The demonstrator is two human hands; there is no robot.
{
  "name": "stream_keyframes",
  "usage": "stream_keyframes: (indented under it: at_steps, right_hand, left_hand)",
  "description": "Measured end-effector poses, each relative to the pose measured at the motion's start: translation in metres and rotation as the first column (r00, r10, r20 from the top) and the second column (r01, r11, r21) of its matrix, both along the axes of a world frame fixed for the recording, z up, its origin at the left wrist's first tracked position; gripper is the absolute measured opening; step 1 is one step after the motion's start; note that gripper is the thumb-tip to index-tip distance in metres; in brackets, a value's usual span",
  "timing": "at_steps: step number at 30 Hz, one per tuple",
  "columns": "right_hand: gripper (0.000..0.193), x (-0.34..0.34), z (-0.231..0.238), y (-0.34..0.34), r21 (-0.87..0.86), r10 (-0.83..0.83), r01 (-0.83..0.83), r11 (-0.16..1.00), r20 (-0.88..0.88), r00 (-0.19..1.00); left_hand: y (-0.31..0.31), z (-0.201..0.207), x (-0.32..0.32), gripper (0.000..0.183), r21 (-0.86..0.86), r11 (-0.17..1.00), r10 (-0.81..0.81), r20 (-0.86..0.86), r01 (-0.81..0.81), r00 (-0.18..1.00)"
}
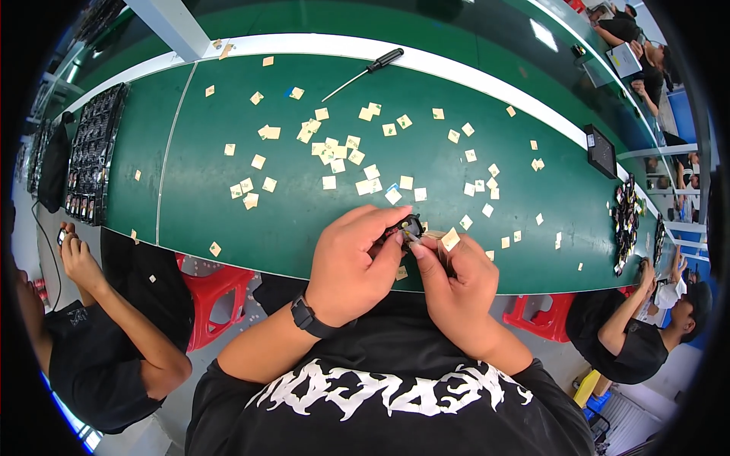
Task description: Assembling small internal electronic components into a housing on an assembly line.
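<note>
Near the front edge of the green table, my left hand (351,262) is closed around a small black plastic part (412,225), gripping it between thumb and fingers. My right hand (461,283) meets it from the other side, thumb and forefinger pinched together at the part's near face. Something thin and pale shows at that pinch, too small to name. A cream paper square (450,239) lies against the right forefinger. Other cream squares (407,182) are scattered over the table beyond both hands, some overlapping.
A black-handled screwdriver (385,61) lies at the far side of the green table (205,167). Trays of black parts (95,152) stand at the left; a black bin (601,151) and a pile of dark parts (626,224) are at the right. Co-workers sit on both sides, near red stools (217,296).
</note>
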State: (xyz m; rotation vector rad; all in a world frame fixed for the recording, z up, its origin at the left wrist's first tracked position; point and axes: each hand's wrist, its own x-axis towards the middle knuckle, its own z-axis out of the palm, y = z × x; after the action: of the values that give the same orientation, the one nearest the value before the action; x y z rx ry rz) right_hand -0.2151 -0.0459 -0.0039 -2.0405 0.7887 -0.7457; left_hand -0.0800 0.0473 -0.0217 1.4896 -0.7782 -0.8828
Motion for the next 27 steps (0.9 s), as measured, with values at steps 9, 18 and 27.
stream_keyframes:
  at_steps: [9,18,27]
  right_hand:
    - [0.011,0.003,-0.001,-0.010,0.232,0.030,-0.015,0.973,-0.064,0.997]
    - [0.012,0.010,0.002,-0.017,0.679,0.015,-0.023,0.733,0.018,1.000]
    - [0.017,0.009,-0.005,-0.036,0.763,0.096,-0.133,0.632,0.093,0.991]
  left_hand:
    - [0.000,-0.005,0.000,0.030,-0.116,0.991,0.084,0.100,-0.072,0.991]
    - [0.007,-0.002,0.008,0.039,-0.072,0.996,-0.047,0.106,0.055,0.993]
    - [0.011,-0.004,0.018,0.039,-0.177,0.967,-0.182,0.013,0.182,0.983]
